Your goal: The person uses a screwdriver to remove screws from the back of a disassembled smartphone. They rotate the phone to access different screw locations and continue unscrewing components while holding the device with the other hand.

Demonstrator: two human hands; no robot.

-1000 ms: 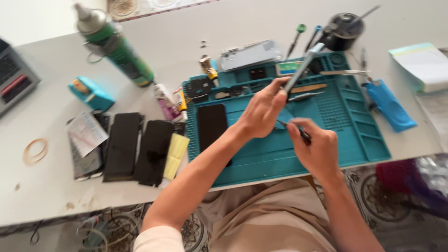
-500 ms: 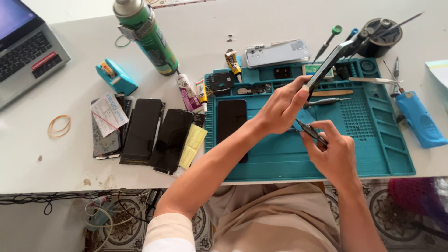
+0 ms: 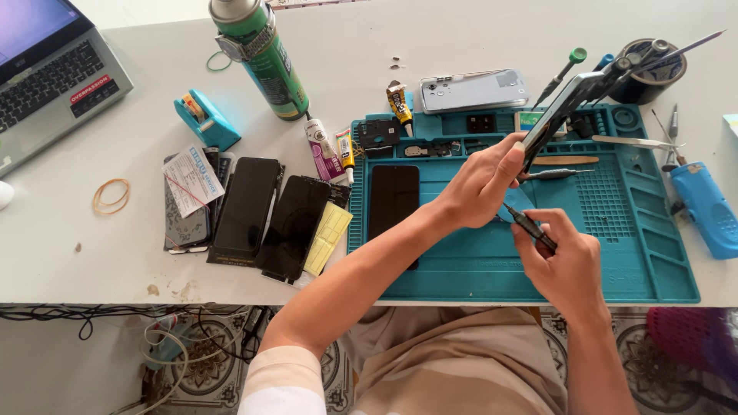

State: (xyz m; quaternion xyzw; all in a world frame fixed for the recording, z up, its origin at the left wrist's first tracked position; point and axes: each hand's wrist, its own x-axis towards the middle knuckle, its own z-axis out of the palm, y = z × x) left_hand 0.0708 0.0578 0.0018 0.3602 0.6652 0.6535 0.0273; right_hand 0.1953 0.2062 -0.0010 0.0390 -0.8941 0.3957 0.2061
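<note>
On white table (image 3: 477,46): teal mat (image 3: 615,253).

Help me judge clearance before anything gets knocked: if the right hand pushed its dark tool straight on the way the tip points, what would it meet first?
The right hand aims the dark tool up-left, toward the left hand, which holds the phone tilted on edge. It would probably meet that hand first, though depth is unclear.

White table (image 3: 477,46) above patterned floor tiles (image 3: 207,353).
</note>
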